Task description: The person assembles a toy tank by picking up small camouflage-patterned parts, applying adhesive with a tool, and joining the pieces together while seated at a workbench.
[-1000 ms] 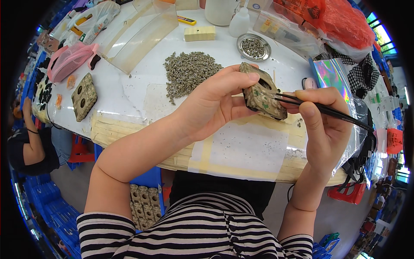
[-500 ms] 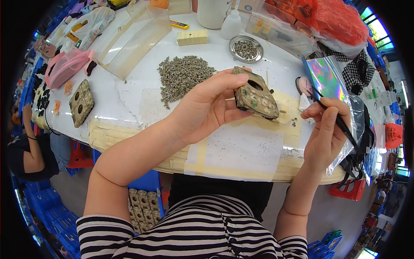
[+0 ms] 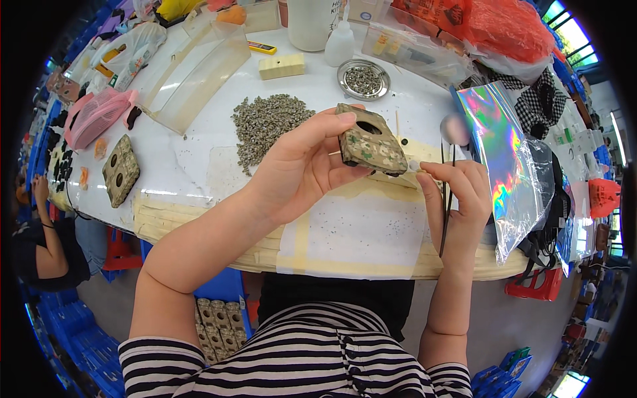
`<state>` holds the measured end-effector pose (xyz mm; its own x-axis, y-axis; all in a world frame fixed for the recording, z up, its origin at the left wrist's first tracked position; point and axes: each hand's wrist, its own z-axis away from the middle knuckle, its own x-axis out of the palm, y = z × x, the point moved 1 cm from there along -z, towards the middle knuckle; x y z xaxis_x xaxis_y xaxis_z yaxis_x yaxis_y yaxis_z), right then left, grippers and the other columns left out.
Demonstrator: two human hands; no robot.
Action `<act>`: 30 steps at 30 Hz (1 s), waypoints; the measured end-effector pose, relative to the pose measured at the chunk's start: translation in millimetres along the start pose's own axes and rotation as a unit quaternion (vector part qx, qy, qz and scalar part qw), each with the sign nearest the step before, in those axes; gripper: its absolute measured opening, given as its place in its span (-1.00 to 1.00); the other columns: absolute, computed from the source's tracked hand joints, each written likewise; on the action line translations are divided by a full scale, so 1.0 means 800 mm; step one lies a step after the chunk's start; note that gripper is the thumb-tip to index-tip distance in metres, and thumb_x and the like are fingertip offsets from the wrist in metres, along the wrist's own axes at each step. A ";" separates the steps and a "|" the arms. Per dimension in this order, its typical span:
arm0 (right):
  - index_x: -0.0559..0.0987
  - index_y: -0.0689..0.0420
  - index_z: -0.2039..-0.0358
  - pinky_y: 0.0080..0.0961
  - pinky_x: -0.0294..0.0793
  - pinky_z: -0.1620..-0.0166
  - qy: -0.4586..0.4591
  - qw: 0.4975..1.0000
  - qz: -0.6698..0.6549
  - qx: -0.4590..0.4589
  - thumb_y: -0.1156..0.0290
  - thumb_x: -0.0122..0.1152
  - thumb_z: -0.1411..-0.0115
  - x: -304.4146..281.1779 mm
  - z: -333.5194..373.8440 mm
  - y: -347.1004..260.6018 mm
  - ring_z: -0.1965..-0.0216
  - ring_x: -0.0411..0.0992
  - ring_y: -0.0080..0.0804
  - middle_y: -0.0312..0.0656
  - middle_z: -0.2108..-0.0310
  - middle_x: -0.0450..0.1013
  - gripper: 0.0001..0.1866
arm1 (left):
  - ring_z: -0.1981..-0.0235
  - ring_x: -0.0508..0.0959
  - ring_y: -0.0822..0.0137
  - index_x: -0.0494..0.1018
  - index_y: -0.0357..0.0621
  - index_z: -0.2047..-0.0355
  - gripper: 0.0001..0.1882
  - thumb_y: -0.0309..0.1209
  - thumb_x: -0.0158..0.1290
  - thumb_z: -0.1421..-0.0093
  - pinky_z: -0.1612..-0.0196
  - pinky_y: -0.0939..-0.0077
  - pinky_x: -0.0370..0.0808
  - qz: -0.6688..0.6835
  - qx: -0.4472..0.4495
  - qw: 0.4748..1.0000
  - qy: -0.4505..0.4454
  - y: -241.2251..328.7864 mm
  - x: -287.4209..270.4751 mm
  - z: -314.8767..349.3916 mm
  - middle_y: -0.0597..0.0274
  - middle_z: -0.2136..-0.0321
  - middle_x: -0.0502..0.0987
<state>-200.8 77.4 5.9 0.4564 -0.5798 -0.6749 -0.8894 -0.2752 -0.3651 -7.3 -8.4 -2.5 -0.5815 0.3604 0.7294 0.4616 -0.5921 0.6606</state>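
Observation:
My left hand (image 3: 292,166) grips a camouflage-patterned plastic housing (image 3: 379,148) by its left side, thumb on top. A large round opening shows in the housing's upper face, which is tilted toward me. Just right of it, my right hand (image 3: 464,199) is closed with thumb and forefinger toward the housing. Black tweezers (image 3: 444,240) stand upright in that hand, tips pointing away from me. By the fingertips is a small pale round piece (image 3: 414,165); whether the fingers pinch it I cannot tell. Beyond the left hand lies a heap of small metal parts (image 3: 269,126).
A second camouflage housing (image 3: 121,171) with two holes lies at the left. Farther back are a metal dish (image 3: 363,79) of small parts, a cream block (image 3: 281,66) and a squeeze bottle (image 3: 340,45). An iridescent bag (image 3: 494,142) lies at the right; white paper (image 3: 352,232) covers the near edge.
My right hand has moved left, close to the housing, and the tweezers have swung from slanting to upright. The left hand still holds the housing; the whole view has shifted slightly.

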 end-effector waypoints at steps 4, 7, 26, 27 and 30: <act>0.58 0.16 0.45 -0.54 0.26 0.39 0.018 1.000 0.005 0.010 0.57 0.35 0.12 -0.010 -0.002 -0.005 0.45 0.27 -0.37 -0.25 0.57 0.28 -0.83 | 0.09 0.51 0.36 0.20 -0.28 -0.11 -0.52 -0.27 -0.17 -0.25 0.09 0.50 0.54 -0.005 -0.006 1.000 -0.002 0.002 0.004 0.002 0.12 0.07 0.44; 0.58 0.17 0.43 -0.59 0.30 0.33 0.080 0.997 -0.015 0.017 0.60 0.34 0.12 -0.024 -0.010 -0.018 0.42 0.30 -0.39 -0.22 0.53 0.32 -0.81 | 0.10 0.51 0.37 0.22 -0.28 -0.09 -0.53 -0.26 -0.16 -0.24 0.09 0.50 0.54 0.004 -0.003 1.000 0.009 0.002 0.004 0.003 0.14 0.08 0.44; 0.41 0.26 0.31 -0.72 0.38 0.26 0.010 0.906 -0.404 0.128 0.49 -0.01 -0.25 0.009 -0.040 -0.038 0.37 0.45 -0.60 -0.25 0.42 0.41 -0.90 | 0.08 0.48 0.38 0.24 -0.17 -0.08 -0.57 -0.27 -0.14 -0.23 0.04 0.44 0.47 0.003 -0.022 1.000 -0.018 -0.002 0.006 0.006 0.19 0.08 0.45; 0.41 0.26 0.31 -0.72 0.38 0.27 0.010 0.907 -0.402 0.126 0.49 -0.01 -0.25 0.009 -0.040 -0.038 0.38 0.45 -0.60 -0.25 0.42 0.41 -0.91 | 0.08 0.48 0.38 0.24 -0.17 -0.08 -0.57 -0.27 -0.14 -0.23 0.05 0.45 0.47 0.002 -0.021 1.000 -0.018 -0.002 0.006 0.006 0.20 0.08 0.45; 0.42 0.26 0.32 -0.73 0.38 0.27 0.008 0.910 -0.395 0.123 0.51 0.01 -0.24 0.008 -0.041 -0.039 0.39 0.45 -0.61 -0.25 0.42 0.40 -0.92 | 0.09 0.49 0.39 0.24 -0.16 -0.08 -0.57 -0.26 -0.14 -0.23 0.05 0.46 0.47 0.000 -0.020 1.000 -0.007 -0.002 0.008 0.006 0.20 0.08 0.45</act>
<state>-170.7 57.0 33.8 0.9491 -0.2865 -0.1308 -0.2500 -0.4325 -0.8663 -8.6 -1.7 2.1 -0.5716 0.3704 0.7322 0.4339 -0.6209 0.6529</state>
